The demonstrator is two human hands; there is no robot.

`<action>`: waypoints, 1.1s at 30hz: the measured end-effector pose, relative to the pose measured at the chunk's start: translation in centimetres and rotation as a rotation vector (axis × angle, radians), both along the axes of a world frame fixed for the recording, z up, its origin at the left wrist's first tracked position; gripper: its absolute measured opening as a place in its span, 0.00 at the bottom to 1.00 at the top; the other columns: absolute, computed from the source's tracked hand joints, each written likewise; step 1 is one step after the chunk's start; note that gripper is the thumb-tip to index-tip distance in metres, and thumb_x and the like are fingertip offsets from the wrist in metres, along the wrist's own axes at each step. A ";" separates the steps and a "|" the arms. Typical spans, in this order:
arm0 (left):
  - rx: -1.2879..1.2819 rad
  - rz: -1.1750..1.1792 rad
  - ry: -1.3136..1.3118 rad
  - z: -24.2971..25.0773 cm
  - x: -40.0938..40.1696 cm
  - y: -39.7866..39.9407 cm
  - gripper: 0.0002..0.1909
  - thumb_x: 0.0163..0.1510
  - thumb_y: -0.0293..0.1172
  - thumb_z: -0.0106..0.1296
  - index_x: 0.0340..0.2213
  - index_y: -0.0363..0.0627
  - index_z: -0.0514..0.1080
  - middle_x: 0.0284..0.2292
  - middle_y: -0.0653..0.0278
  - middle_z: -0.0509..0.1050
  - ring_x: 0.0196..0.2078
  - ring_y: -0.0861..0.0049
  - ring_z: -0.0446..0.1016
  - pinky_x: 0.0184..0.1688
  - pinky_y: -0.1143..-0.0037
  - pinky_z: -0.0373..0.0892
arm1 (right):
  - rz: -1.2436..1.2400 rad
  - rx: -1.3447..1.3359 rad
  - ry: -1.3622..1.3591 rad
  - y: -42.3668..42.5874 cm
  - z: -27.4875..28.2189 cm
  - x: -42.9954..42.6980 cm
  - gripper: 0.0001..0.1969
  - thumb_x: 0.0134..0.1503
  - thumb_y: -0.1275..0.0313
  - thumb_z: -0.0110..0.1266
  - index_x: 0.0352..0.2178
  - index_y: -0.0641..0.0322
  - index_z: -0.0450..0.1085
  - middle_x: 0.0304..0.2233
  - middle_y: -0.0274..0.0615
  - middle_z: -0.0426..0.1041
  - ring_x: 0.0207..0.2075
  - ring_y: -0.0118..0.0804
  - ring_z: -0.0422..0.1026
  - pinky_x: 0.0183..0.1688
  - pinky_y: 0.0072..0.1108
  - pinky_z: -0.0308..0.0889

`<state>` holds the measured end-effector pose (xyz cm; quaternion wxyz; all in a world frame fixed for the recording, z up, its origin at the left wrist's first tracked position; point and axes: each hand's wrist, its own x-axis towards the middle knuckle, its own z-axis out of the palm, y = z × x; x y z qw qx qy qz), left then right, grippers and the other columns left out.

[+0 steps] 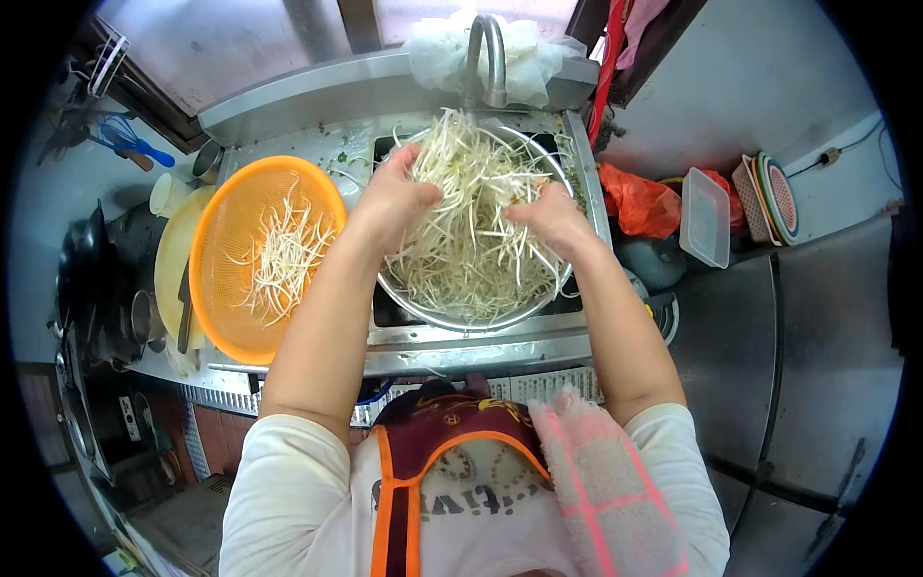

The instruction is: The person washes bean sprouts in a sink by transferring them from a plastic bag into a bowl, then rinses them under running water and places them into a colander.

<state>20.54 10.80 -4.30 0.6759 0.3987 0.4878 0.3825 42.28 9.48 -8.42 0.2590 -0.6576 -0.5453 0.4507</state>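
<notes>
A big heap of bean sprouts (469,245) fills a round metal bowl (422,317) set over the sink under the curved faucet (495,65). Both hands are in the heap, lifting a large clump between them. My left hand (396,195) grips the clump's left side, thumb on top and some fingers hidden. On the right side my right hand (554,216) holds sprouts, its fingertips buried among them. Left of the bowl, an orange plastic colander (216,288) contains a smaller pile of bean sprouts (285,252).
A round yellowish board (169,252) with a knife (185,310) lies beyond the colander. White plastic bags (440,54) bunch behind the faucet. At right are red plastic bags (642,202), a clear plastic container (705,216) and stacked baskets (779,195). Green scraps dot the metal counter (288,141).
</notes>
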 end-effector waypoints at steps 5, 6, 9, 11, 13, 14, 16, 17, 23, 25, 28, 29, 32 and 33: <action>0.151 -0.076 0.116 1.6 0.1 -3.1 0.29 0.38 0.15 0.44 0.47 0.37 0.61 0.40 0.60 0.68 0.40 0.76 0.67 0.43 0.80 0.63 | -0.074 -0.073 0.712 -0.6 -0.1 -1.2 0.22 0.47 0.75 0.56 0.44 0.71 0.62 0.36 0.45 0.71 0.36 0.34 0.71 0.38 0.24 0.68; 0.149 -0.071 0.113 1.3 0.1 -3.4 0.29 0.38 0.15 0.44 0.47 0.37 0.61 0.40 0.60 0.68 0.40 0.76 0.67 0.43 0.80 0.63 | -0.112 -0.102 0.901 -0.9 -0.2 -1.9 0.24 0.48 0.72 0.56 0.45 0.73 0.60 0.37 0.49 0.70 0.37 0.37 0.71 0.37 0.25 0.69; 0.177 -0.043 0.146 -0.1 0.1 -4.3 0.28 0.38 0.15 0.43 0.47 0.37 0.61 0.39 0.61 0.68 0.40 0.77 0.66 0.43 0.80 0.62 | -0.122 -0.200 0.997 -1.4 -0.9 -3.2 0.22 0.52 0.71 0.53 0.46 0.70 0.59 0.40 0.48 0.68 0.38 0.38 0.71 0.40 0.27 0.70; 0.179 -0.043 0.075 -0.5 0.0 -4.8 0.28 0.39 0.15 0.42 0.46 0.38 0.61 0.38 0.62 0.68 0.39 0.78 0.66 0.42 0.80 0.62 | -0.089 -0.194 1.081 -1.6 -1.6 -4.0 0.21 0.56 0.66 0.47 0.48 0.67 0.58 0.42 0.48 0.67 0.40 0.38 0.70 0.44 0.28 0.68; 0.180 -0.044 0.004 -0.7 0.1 -5.2 0.27 0.39 0.15 0.42 0.46 0.38 0.61 0.37 0.62 0.68 0.38 0.79 0.66 0.41 0.80 0.62 | -0.089 -0.222 1.108 -1.6 -1.9 -4.0 0.21 0.57 0.64 0.45 0.48 0.67 0.57 0.42 0.48 0.67 0.41 0.38 0.70 0.45 0.28 0.67; 0.198 -0.020 -0.009 -0.7 0.2 -5.4 0.26 0.40 0.15 0.41 0.45 0.38 0.61 0.36 0.63 0.68 0.37 0.79 0.66 0.41 0.79 0.62 | -0.088 -0.241 1.147 -1.5 -2.0 -4.2 0.22 0.58 0.63 0.42 0.49 0.67 0.56 0.43 0.48 0.67 0.42 0.38 0.69 0.45 0.29 0.67; 0.210 0.007 -0.025 -1.2 0.1 -5.6 0.25 0.40 0.15 0.40 0.44 0.38 0.61 0.36 0.63 0.67 0.36 0.80 0.66 0.40 0.79 0.62 | -0.091 -0.257 1.139 -1.6 -1.8 -4.4 0.22 0.59 0.62 0.41 0.49 0.66 0.56 0.43 0.48 0.67 0.42 0.39 0.69 0.46 0.30 0.67; 0.203 -0.016 0.044 -1.6 -0.3 -5.6 0.23 0.41 0.16 0.40 0.43 0.39 0.62 0.35 0.64 0.67 0.36 0.80 0.66 0.40 0.80 0.63 | -0.081 -0.254 1.134 -1.8 -1.2 -4.7 0.21 0.59 0.62 0.41 0.49 0.66 0.56 0.43 0.48 0.67 0.42 0.39 0.69 0.46 0.30 0.67; 0.178 -0.021 0.078 -1.9 -0.7 -6.0 0.18 0.45 0.19 0.40 0.41 0.42 0.64 0.32 0.65 0.68 0.34 0.81 0.67 0.38 0.81 0.64 | -0.073 -0.231 1.057 -1.7 -1.8 -4.6 0.20 0.55 0.68 0.48 0.46 0.68 0.58 0.41 0.48 0.67 0.42 0.39 0.70 0.44 0.28 0.69; 0.196 0.005 0.025 -1.8 -0.8 -6.3 0.17 0.46 0.20 0.39 0.41 0.43 0.64 0.32 0.66 0.68 0.33 0.82 0.67 0.37 0.81 0.64 | -0.123 -0.249 0.954 -1.7 -2.1 -4.6 0.23 0.51 0.73 0.53 0.47 0.72 0.56 0.41 0.50 0.67 0.42 0.40 0.69 0.43 0.28 0.69; 0.146 0.000 -0.036 -0.7 -0.6 -6.8 0.16 0.48 0.22 0.39 0.40 0.44 0.64 0.30 0.67 0.69 0.32 0.82 0.68 0.36 0.80 0.64 | -0.188 -0.160 0.922 -1.9 -2.6 -4.4 0.32 0.48 0.77 0.55 0.51 0.75 0.48 0.41 0.53 0.67 0.43 0.41 0.69 0.43 0.27 0.68; 0.103 -0.016 -0.088 -0.3 -0.8 -7.0 0.15 0.49 0.22 0.38 0.40 0.45 0.65 0.31 0.67 0.69 0.32 0.83 0.68 0.36 0.80 0.65 | -0.218 -0.126 0.925 -2.0 -3.0 -4.3 0.40 0.46 0.78 0.56 0.54 0.77 0.38 0.41 0.54 0.67 0.43 0.41 0.68 0.43 0.27 0.68; 0.039 -0.036 -0.147 -0.2 -1.0 -7.1 0.13 0.50 0.25 0.39 0.39 0.46 0.65 0.31 0.68 0.70 0.33 0.83 0.68 0.37 0.79 0.65 | -0.183 -0.108 1.006 -2.3 -3.8 -3.7 0.43 0.46 0.80 0.55 0.55 0.77 0.33 0.41 0.55 0.67 0.43 0.41 0.69 0.44 0.27 0.68; 0.017 -0.044 -0.151 -0.3 -1.1 -7.1 0.11 0.51 0.27 0.40 0.38 0.46 0.66 0.32 0.69 0.70 0.33 0.83 0.68 0.37 0.79 0.65 | -0.200 -0.101 1.025 -2.5 -3.8 -3.7 0.38 0.46 0.81 0.53 0.54 0.76 0.39 0.40 0.54 0.68 0.41 0.40 0.69 0.43 0.27 0.69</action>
